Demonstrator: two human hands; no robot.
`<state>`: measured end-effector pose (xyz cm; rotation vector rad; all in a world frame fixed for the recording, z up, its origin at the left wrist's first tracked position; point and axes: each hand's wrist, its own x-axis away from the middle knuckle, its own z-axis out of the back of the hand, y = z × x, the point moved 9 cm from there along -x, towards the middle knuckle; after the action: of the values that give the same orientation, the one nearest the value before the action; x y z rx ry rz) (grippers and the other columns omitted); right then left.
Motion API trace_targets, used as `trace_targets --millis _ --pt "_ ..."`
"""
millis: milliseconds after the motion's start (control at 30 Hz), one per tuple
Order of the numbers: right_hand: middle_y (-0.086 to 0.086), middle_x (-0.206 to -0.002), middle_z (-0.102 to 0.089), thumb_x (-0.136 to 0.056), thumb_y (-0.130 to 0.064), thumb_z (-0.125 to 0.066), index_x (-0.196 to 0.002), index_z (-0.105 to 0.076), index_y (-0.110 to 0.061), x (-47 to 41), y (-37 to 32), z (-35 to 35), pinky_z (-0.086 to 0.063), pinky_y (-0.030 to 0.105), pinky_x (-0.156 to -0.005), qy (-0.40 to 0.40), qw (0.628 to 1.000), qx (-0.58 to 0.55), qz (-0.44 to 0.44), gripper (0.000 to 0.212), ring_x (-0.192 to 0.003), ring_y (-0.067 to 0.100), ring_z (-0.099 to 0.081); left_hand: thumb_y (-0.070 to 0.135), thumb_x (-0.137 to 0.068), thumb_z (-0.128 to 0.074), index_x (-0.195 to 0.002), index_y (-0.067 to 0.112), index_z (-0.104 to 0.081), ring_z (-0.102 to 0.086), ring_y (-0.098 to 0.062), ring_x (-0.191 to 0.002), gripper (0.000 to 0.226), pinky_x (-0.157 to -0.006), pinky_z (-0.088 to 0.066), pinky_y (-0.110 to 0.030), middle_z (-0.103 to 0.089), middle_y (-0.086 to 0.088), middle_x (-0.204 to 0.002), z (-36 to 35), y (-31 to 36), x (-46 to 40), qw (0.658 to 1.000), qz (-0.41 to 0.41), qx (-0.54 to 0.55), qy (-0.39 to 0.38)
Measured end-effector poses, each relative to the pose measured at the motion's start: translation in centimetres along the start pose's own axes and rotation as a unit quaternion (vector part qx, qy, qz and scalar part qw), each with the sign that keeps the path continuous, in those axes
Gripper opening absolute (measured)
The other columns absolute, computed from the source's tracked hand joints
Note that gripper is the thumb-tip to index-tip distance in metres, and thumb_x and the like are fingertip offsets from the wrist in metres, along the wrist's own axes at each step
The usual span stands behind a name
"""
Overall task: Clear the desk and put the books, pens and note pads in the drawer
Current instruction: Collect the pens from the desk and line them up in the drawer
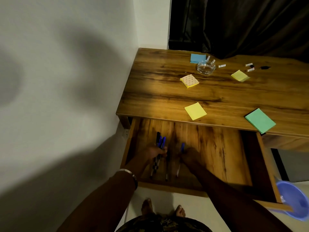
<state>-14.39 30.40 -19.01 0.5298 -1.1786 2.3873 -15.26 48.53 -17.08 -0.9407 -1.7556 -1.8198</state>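
The wooden drawer (217, 148) under the desk (217, 97) stands pulled out. Both my hands are inside it at its left part. My left hand (154, 152) grips a bundle of blue-capped pens (160, 143). My right hand (190, 154) holds a single blue-capped pen (182, 147). Another pen (166, 174) lies on the drawer floor between the hands. On the desk lie note pads: a yellow one (195, 111) near the front edge, a green one (260, 120) overhanging the edge, a patterned one (189, 80), a second yellow one (239, 75) and a blue one (197, 58).
A glass ashtray (205, 67) sits at the back of the desk with several small white markers (222, 65) and a dark object (264, 67) around it. A blue plastic basin (294, 199) stands on the floor right of the drawer. A wall borders the desk's left side.
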Motion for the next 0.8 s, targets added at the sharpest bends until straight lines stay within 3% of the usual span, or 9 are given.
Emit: trace_targets --millis 67,133,200,300,400,500,600,700,800 --pt "0.013 -0.095 -0.068 -0.086 -0.025 -0.069 -0.1 -0.066 -0.001 -0.3 1.9 0.8 -0.048 0.032 -0.073 0.018 0.992 0.121 -0.012 0.028 -0.091 0.026 -0.066 -0.005 -0.09 -0.056 -0.098 0.003 -0.061 -0.06 -0.012 -0.076 0.012 -0.071 -0.053 -0.025 -0.062 -0.002 -0.085 0.4 0.0 0.4 1.0 0.001 0.008 0.012" --pt "0.015 -0.108 -0.063 -0.088 -0.028 -0.068 -0.11 -0.061 -0.003 -0.1 3.3 0.5 -0.049 0.036 -0.082 0.011 0.988 0.154 -0.018 0.034 -0.102 0.03 -0.062 -0.004 -0.089 -0.058 -0.098 0.002 -0.062 -0.061 -0.012 -0.075 0.011 -0.066 -0.055 -0.023 -0.063 -0.003 -0.085 0.5 -0.3 0.7 1.0 0.003 0.014 0.008" --pt "0.014 -0.12 -0.059 -0.093 -0.03 -0.061 -0.12 -0.055 -0.004 0.2 3.9 0.0 -0.047 0.036 -0.092 0.014 0.988 0.155 -0.013 0.038 -0.111 0.03 -0.058 -0.001 -0.088 -0.061 -0.093 0.004 -0.064 -0.063 -0.014 -0.077 0.008 -0.072 -0.058 -0.028 -0.064 -0.005 -0.086 0.5 -0.8 0.8 1.0 0.009 0.02 0.0" --pt "0.016 -0.127 -0.055 -0.094 -0.037 -0.057 -0.126 -0.05 -0.004 0.0 3.9 -0.7 -0.042 0.038 -0.099 0.011 0.982 0.188 0.009 0.046 -0.117 0.031 -0.054 0.006 -0.085 -0.066 -0.098 0.003 -0.066 -0.065 -0.017 -0.083 0.012 -0.092 -0.054 -0.042 -0.067 -0.007 -0.088 0.3 -1.3 0.9 1.0 0.012 0.008 -0.015" --pt "0.019 -0.133 -0.053 -0.09 -0.036 -0.063 -0.132 -0.047 -0.003 0.1 3.5 -1.0 -0.043 0.041 -0.1 0.007 0.988 0.155 -0.007 0.056 -0.122 0.034 -0.052 0.006 -0.085 -0.068 -0.094 0.007 -0.067 -0.067 -0.017 -0.083 0.009 -0.092 -0.054 -0.041 -0.068 -0.006 -0.089 0.2 -1.6 1.1 1.0 0.014 0.006 -0.014" --pt "0.023 -0.142 -0.043 -0.093 -0.031 -0.061 -0.137 -0.039 0.002 0.2 3.4 -1.8 -0.032 0.038 -0.109 -0.025 0.986 0.164 -0.017 0.06 -0.132 0.034 -0.042 0.006 -0.084 -0.068 -0.091 0.008 -0.067 -0.067 -0.017 -0.082 0.007 -0.093 -0.053 -0.041 -0.068 -0.006 -0.088 0.0 -1.4 1.4 1.0 0.007 -0.004 -0.022" --pt "0.021 -0.137 -0.048 -0.093 -0.038 -0.059 -0.132 -0.044 0.001 1.0 2.5 -0.8 -0.037 0.039 -0.106 -0.002 0.989 0.149 -0.018 0.057 -0.127 0.034 -0.047 0.005 -0.086 -0.066 -0.095 0.005 -0.067 -0.068 -0.015 -0.078 0.01 -0.082 -0.057 -0.034 -0.069 -0.007 -0.09 0.0 -1.3 1.3 1.0 0.008 0.007 -0.026" --pt "0.006 -0.108 -0.066 -0.095 -0.054 -0.046 -0.112 -0.062 -0.013 2.2 0.2 1.4 -0.048 0.034 -0.087 0.077 0.989 0.113 0.047 0.047 -0.101 0.024 -0.062 0.003 -0.087 -0.063 -0.106 0.001 -0.062 -0.069 -0.011 -0.074 0.019 -0.068 -0.058 -0.025 -0.069 -0.007 -0.092 -0.5 -1.1 1.4 0.999 0.017 0.008 -0.029" --pt "-0.007 -0.092 -0.07 -0.095 -0.042 -0.053 -0.097 -0.07 -0.02 3.6 -2.8 0.1 -0.05 0.018 -0.075 -0.061 0.987 -0.115 0.094 0.027 -0.088 0.011 -0.066 0.012 -0.076 -0.077 -0.115 0.002 -0.063 -0.069 -0.023 -0.086 0.042 -0.085 -0.057 -0.041 -0.07 -0.013 -0.1 -1.2 -0.6 1.0 1.0 0.007 -0.002 -0.007"
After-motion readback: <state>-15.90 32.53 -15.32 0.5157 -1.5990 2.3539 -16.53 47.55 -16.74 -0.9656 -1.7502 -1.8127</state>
